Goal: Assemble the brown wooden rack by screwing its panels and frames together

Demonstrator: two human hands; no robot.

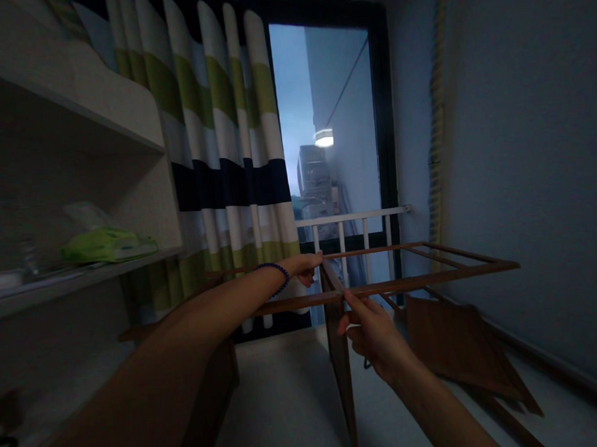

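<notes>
A brown wooden furniture frame (412, 283) stands in front of me, with thin rails on top and an upright panel (340, 361) below its middle. Stretched across it, my left hand (305, 267) has its fingers curled at the far end of the short middle crossbar (330, 275). A dark beaded bracelet (281, 272) circles that wrist. Nearer to me, my right hand (371, 330) pinches the front rail where it meets the crossbar and the panel. Its thumb and index finger are at this joint, the other fingers bent below.
Loose wooden panels (455, 342) lie on the floor at right, by the wall. A white shelf unit (142, 198) on the left carries a green packet (107, 245). Behind the frame are a striped curtain (224, 134), a window (332, 95) and a white railing (358, 216).
</notes>
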